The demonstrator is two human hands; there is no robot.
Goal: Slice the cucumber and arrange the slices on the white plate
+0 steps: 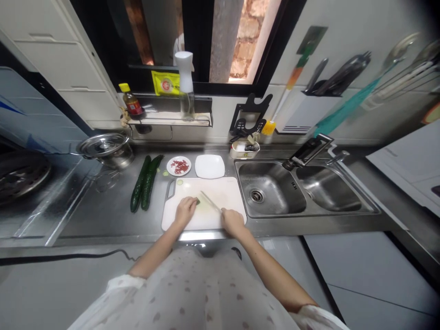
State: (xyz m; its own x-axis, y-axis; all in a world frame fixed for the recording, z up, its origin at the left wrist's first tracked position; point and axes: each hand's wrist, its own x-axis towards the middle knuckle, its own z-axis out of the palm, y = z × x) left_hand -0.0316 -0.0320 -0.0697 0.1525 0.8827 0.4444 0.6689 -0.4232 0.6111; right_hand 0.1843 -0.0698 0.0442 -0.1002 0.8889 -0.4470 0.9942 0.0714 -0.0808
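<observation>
My right hand [233, 222] is wrapped round the handle of a kitchen knife [210, 201], its blade pointing up and left over the white cutting board [227, 188]. Fingers curled, my left hand [186, 211] rests on the board and grips a small piece of cucumber [198, 201], mostly hidden by the fingers. The blade is just right of that piece, apart from it. A pale cucumber slice [179, 182] lies at the board's upper left corner. Two whole dark green cucumbers [144, 184] lie side by side on the counter, left of the board.
Behind the board stand a round plate [189, 170] with red chopped bits and a white square plate [210, 166]. A double steel sink [271, 185] adjoins on the right. At the back left is a lidded pot [107, 149]; a spray bottle [186, 87] stands on the shelf.
</observation>
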